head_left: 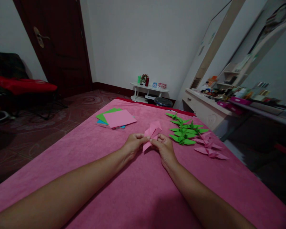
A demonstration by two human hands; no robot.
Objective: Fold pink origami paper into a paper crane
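Both my hands pinch a partly folded pink paper piece (153, 133) above a pink cloth-covered surface (138, 184). My left hand (132, 144) grips its left edge with closed fingers. My right hand (164, 148) holds its right side, fingers also closed. A stack of flat paper sheets (116, 118), pink on top with green and blue beneath, lies further away to the left. To the right sit several folded green paper cranes (184, 129) and a few folded pink cranes (209, 147).
A dark wooden door (59, 44) stands at the back left, with a red-cushioned chair (21, 86) beside it. A small white table (149, 90) with trinkets sits against the far wall. A cluttered dresser (219, 101) with a mirror is at the right.
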